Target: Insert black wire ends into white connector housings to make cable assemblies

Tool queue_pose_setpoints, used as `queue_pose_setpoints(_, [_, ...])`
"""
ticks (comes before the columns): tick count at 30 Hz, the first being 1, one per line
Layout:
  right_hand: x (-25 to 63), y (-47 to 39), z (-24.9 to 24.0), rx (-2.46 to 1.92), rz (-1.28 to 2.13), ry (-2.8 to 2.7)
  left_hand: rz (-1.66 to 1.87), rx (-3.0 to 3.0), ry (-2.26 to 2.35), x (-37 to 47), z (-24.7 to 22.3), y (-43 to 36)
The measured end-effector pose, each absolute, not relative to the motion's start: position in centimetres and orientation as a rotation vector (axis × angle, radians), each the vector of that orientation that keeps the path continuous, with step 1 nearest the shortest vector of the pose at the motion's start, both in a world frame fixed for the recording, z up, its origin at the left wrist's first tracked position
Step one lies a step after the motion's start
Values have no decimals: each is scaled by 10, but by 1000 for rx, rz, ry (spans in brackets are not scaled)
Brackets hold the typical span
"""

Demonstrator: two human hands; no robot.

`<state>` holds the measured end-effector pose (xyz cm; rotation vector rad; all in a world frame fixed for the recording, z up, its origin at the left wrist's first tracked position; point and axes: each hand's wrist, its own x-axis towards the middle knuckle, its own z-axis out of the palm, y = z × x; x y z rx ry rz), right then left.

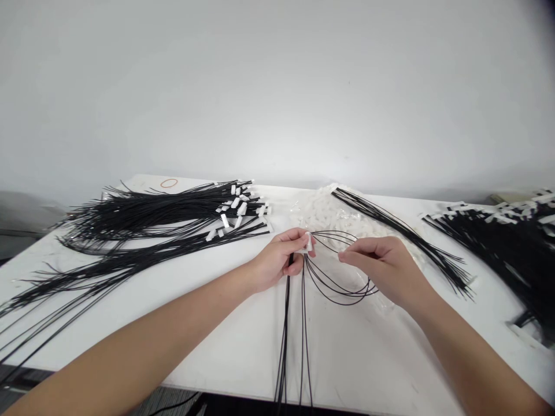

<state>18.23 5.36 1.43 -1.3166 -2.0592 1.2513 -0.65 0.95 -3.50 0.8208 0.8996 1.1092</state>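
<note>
Between its thumb and fingers, my left hand (284, 257) pinches a small white connector (309, 241). Thin black wires (286, 329) hang from it over the table's front edge, and others curve out to the right in loops. My right hand (381, 263) is closed at those loops, thumb and fingertips pressed together around black wire (332, 238). How many strands lie in that pinch is hidden by the fingers. Behind both hands is a clear plastic bag (325, 211) of small white connectors.
Bundles of black wires with white connectors (173, 211) lie on the white table (243, 358) at left. A loose wire bundle (403, 231) rests right of the bag. A large wire pile (498, 248) is at far right, and a wall stands behind.
</note>
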Motion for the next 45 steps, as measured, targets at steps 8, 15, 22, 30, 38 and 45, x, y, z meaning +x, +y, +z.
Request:
queue_pose_setpoints(8, [183,53,16,-1323,1320,-2048,1121,822,893,-6,-35,9])
queue_pose_setpoints(15, [183,57,14,-1296,1302,-1910,1099,853,914,-7,-35,9])
queue_pose_setpoints(22, [183,56,-4,-1032,540,-2121,1057,908,925,-6,-34,8])
queue_pose_setpoints(30, [179,60,-25,-716,18,-2191,1001,928,931,-7,-32,8])
queue_pose_setpoints(38, [178,57,-24,-681,73,-2225,978,962,935,-6,-31,6])
queue_pose_setpoints(45, [176,56,-25,-652,124,-2196,974,996,929,-5,-32,7])
